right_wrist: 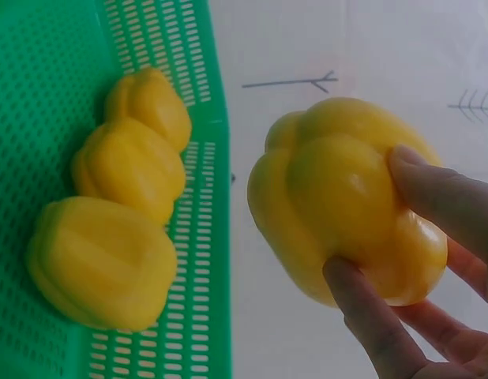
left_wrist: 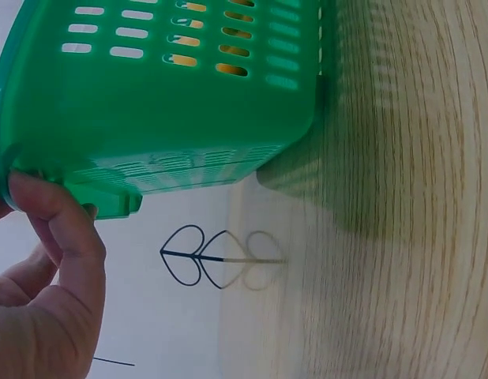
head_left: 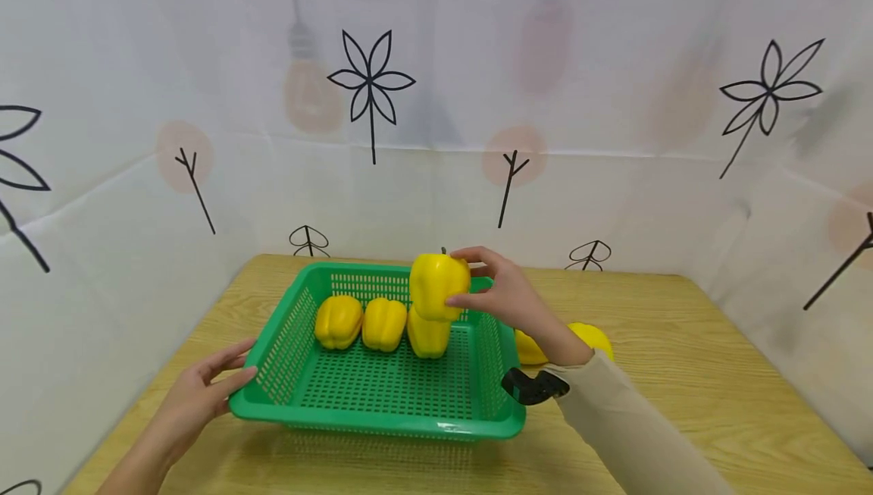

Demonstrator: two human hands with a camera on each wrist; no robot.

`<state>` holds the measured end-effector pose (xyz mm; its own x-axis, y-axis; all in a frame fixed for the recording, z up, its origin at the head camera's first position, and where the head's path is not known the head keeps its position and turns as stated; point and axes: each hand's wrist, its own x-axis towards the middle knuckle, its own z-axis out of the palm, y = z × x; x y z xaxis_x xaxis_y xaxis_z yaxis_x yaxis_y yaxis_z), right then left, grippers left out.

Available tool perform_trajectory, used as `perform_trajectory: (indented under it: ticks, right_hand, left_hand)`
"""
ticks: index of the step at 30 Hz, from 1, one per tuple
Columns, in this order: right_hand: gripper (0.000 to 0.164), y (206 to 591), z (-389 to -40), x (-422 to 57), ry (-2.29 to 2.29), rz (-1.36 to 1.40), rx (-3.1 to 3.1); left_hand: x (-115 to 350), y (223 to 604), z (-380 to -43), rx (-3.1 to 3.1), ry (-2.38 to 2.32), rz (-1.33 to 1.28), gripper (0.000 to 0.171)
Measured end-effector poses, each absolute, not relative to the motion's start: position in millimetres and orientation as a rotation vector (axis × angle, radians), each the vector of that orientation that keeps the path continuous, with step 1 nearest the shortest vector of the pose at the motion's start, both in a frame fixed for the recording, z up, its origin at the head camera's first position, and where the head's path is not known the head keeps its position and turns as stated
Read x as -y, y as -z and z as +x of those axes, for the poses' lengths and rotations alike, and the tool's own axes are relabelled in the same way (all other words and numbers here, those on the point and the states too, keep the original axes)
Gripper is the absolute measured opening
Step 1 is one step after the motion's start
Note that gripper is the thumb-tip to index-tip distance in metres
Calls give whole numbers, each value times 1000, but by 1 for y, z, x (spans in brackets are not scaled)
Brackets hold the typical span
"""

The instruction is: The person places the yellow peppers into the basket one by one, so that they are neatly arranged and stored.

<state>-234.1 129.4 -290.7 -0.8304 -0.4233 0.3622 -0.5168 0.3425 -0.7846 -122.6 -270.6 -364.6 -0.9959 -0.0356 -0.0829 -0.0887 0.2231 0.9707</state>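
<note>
Held up over the back right of a green plastic basket (head_left: pixel 382 424) is a yellow bell pepper (head_left: pixel 436 283), its stem pointing up. My right hand (head_left: pixel 501 294) grips it from the right, thumb and fingers around its side, as the right wrist view also shows on the pepper (right_wrist: pixel 347 205). Inside the basket, 3 yellow bell peppers (head_left: pixel 384 324) stand in a row along the back; the held one partly hides the rightmost. My left hand (head_left: pixel 198 393) pinches the basket's left rim, seen closely in the left wrist view with its fingers (left_wrist: pixel 70 229) at the rim.
On the wooden table (head_left: pixel 682 374), right of the basket, more yellow peppers (head_left: pixel 592 337) lie partly hidden behind my right forearm. A white curtain (head_left: pixel 436 199) with printed flowers hangs behind the table and along both sides. A black strap (head_left: pixel 535 386) is at my right wrist.
</note>
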Motion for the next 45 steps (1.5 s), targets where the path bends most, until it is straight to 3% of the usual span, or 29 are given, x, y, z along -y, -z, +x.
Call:
perform_trajectory:
  ticks: [31, 45]
  right_hand:
    - [55, 321, -241, -21, -1335, 1157, 2736]
    - [53, 338, -235, -1, -989, 1330, 2919]
  left_hand:
    - [276, 363, -124, -2451, -1901, -111, 61]
    - [275, 362, -125, -2443, -1896, -115, 64]
